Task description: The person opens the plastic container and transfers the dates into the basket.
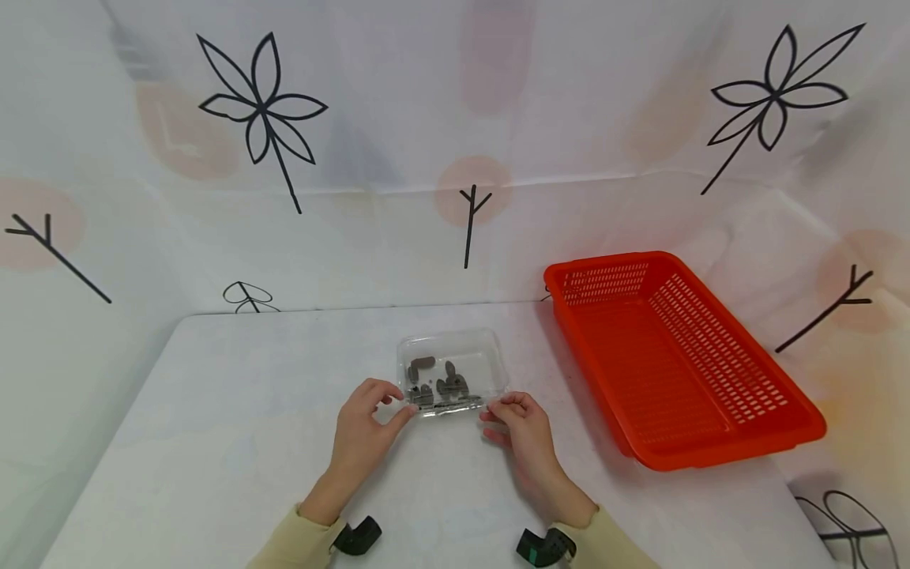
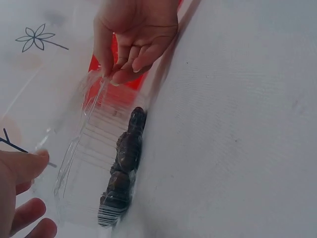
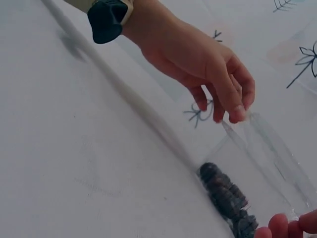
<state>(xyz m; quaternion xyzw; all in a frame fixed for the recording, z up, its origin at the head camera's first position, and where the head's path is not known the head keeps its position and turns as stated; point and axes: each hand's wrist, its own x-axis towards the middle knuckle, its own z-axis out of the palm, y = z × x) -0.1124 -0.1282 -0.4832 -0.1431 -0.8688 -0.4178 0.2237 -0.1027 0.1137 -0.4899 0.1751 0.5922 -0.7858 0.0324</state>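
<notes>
A clear plastic box [image 1: 455,352] stands on the white table with several small, dark brown oblong pieces [image 1: 453,383] inside, mostly towards its near side; what they are I cannot tell. My left hand [image 1: 366,427] pinches the box's near left corner at the rim between thumb and fingertips. At the near right corner, my right hand [image 1: 522,431] pinches the rim with thumb and index finger, its other fingers loosely bent. Through the box wall, the dark pieces [image 2: 126,158] show in a row in the left wrist view. Only fingertips of my right hand [image 3: 290,227] appear in the right wrist view.
A large red plastic basket [image 1: 675,371] with slotted sides is on the right of the table. Behind the white table [image 1: 235,442] hangs a pale cloth [image 1: 398,150] printed with plant outlines. Dark wrist cameras [image 1: 358,536] sit on both cuffs.
</notes>
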